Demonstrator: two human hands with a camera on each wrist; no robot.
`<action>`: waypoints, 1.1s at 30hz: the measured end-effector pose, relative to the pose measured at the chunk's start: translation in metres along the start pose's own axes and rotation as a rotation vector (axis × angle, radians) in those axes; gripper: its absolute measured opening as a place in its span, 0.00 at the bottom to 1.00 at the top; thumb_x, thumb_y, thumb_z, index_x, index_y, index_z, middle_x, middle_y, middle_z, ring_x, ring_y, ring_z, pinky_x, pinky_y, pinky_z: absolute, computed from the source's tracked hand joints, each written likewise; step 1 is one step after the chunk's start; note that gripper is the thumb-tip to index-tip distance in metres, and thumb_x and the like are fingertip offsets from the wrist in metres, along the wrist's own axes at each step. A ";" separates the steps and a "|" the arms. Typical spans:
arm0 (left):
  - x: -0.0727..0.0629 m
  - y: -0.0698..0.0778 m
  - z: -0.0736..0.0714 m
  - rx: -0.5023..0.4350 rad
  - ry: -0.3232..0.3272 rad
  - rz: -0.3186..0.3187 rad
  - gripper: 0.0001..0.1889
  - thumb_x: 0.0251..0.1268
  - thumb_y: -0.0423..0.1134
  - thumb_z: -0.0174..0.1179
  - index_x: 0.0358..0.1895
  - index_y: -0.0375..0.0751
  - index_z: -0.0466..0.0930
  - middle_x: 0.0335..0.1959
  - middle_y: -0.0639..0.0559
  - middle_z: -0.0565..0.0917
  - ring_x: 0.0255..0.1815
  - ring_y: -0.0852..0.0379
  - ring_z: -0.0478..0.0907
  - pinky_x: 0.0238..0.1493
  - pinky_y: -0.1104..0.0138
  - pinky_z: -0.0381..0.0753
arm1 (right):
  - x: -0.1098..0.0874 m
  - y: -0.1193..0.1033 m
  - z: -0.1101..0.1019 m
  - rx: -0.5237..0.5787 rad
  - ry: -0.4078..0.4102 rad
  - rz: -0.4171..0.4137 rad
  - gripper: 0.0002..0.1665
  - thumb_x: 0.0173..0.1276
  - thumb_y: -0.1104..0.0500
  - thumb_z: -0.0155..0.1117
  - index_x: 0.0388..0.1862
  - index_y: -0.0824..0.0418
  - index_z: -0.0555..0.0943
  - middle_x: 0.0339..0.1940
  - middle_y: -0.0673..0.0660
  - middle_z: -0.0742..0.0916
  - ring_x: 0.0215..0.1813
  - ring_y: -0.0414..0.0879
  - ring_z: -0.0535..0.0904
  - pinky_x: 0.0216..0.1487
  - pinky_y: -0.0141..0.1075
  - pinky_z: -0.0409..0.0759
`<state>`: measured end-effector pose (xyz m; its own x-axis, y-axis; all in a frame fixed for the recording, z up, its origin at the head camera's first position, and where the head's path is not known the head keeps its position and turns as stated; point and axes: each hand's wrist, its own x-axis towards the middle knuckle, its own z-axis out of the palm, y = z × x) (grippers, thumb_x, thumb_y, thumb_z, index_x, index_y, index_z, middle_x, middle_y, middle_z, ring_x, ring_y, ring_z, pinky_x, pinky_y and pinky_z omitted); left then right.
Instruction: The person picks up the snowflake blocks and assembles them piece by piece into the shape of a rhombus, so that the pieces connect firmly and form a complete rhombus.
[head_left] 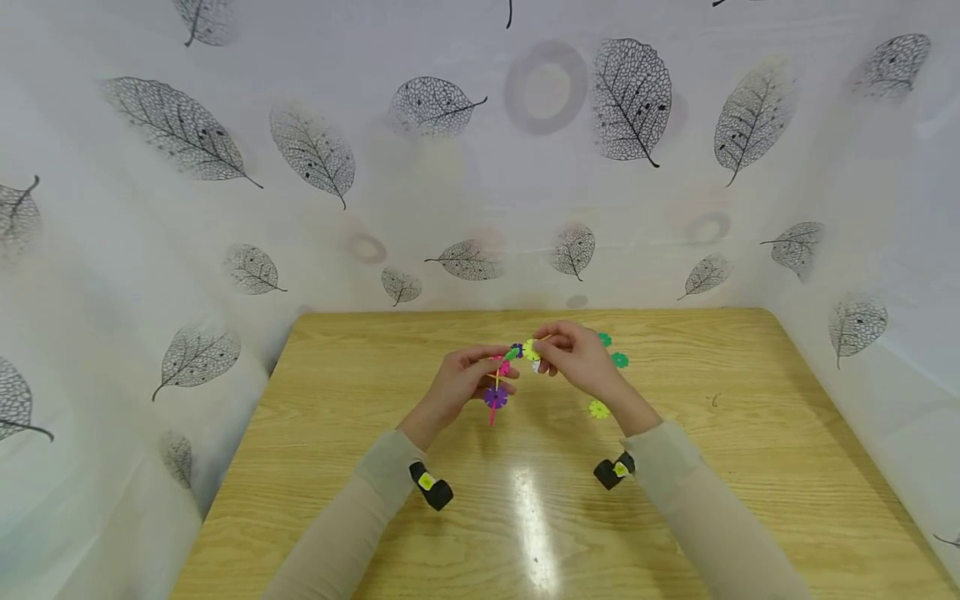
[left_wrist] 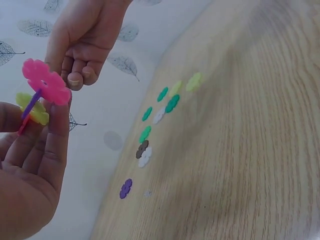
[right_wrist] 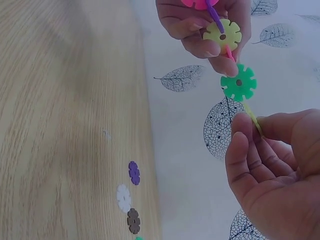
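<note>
My left hand (head_left: 465, 379) holds a chain of notched, flower-shaped plastic discs slotted together at angles. Along it are a pink disc (left_wrist: 47, 82), a purple disc (head_left: 495, 397), a yellow disc (right_wrist: 222, 36) and another pink disc seen edge-on between the fingers. A green disc (right_wrist: 239, 82) sits at the chain's end nearer my right hand. Between thumb and fingers, my right hand (head_left: 577, 358) pinches a yellow disc (right_wrist: 254, 121), edge-on in the right wrist view, which meets the green disc's rim. Whether it is fully slotted in, I cannot tell.
Loose discs lie on the wooden table (head_left: 337, 500) toward its far side: purple (left_wrist: 126, 189), white (left_wrist: 145, 157), brown (left_wrist: 142, 149), several green and yellow (left_wrist: 193, 81). A small pale bit (left_wrist: 147, 193) lies near the purple one. Leaf-patterned cloth (head_left: 465, 192) surrounds the table.
</note>
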<state>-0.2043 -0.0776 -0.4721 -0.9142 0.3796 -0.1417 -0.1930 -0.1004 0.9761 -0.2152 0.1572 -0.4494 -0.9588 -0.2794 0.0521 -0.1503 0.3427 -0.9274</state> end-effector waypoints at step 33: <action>-0.005 0.009 0.007 -0.043 -0.057 0.059 0.20 0.81 0.33 0.53 0.67 0.23 0.77 0.36 0.53 0.93 0.36 0.62 0.92 0.36 0.69 0.92 | 0.004 -0.006 0.015 -0.010 0.063 -0.048 0.15 0.82 0.60 0.60 0.56 0.69 0.85 0.32 0.61 0.89 0.30 0.45 0.82 0.29 0.30 0.81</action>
<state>-0.1986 -0.0739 -0.4618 -0.9031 0.4233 -0.0729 -0.1553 -0.1635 0.9743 -0.2144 0.1404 -0.4493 -0.9637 -0.2386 0.1199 -0.1985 0.3396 -0.9194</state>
